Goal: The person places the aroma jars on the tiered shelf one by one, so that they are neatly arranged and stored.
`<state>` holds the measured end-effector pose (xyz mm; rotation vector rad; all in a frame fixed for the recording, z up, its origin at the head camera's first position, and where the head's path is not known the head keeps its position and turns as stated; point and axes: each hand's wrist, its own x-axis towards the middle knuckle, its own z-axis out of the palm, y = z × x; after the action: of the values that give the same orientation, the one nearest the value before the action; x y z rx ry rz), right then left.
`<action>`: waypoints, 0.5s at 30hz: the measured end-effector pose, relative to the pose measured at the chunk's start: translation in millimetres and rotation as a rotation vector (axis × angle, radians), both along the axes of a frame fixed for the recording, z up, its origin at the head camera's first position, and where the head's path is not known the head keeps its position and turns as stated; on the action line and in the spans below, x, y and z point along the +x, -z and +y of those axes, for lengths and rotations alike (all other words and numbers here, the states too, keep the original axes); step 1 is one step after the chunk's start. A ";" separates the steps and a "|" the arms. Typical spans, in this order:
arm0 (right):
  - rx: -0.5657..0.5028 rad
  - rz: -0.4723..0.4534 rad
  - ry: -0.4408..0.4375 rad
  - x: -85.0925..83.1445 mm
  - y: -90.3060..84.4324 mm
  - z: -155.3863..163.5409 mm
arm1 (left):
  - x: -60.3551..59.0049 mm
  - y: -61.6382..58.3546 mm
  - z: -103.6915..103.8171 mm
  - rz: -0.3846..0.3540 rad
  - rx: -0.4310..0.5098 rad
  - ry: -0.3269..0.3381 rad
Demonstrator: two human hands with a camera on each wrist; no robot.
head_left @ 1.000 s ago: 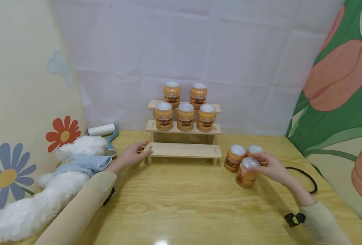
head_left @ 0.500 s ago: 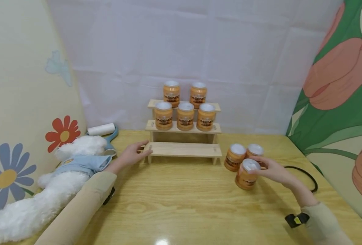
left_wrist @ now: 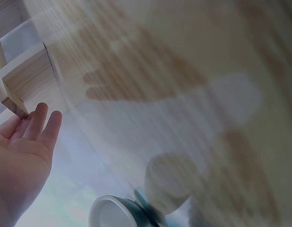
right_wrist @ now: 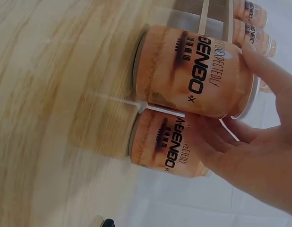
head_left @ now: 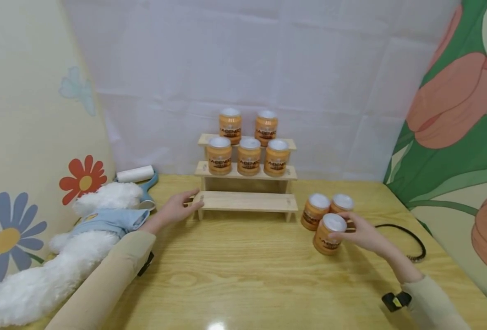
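Gripping orange can point(head_left: 328, 236), right hand point(head_left: 360, 233)

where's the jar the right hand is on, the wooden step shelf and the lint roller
held jar point(head_left: 328, 236), head view, on its orange label side
wooden step shelf point(head_left: 247, 201), head view, on its bare bottom step
lint roller point(head_left: 135, 174), head view, on its white roll

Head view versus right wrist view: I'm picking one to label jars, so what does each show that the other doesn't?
Only the head view shows the left hand touching the wooden stepped shelf, the plush dog and the lint roller. Only the right wrist view shows the jar's label lettering close up. Both show the right hand gripping the front orange jar on the wooden table.
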<state>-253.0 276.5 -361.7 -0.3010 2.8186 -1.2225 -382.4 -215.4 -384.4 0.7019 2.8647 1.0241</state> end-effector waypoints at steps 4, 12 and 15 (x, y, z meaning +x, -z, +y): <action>0.009 0.000 0.014 2.4 0.9 -0.5 | -0.6 0.0 -1.1 0.004 -0.009 0.001; 0.002 0.049 0.053 6.6 0.4 -9.4 | -0.9 1.6 1.1 0.029 -0.015 0.006; 0.001 0.070 0.069 7.0 0.2 -13.9 | 0.2 0.9 1.0 0.029 -0.016 0.003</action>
<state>-246.0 262.6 -361.8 -0.2530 2.9116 -1.2478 -382.2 -214.3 -385.3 0.7266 2.8922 0.9970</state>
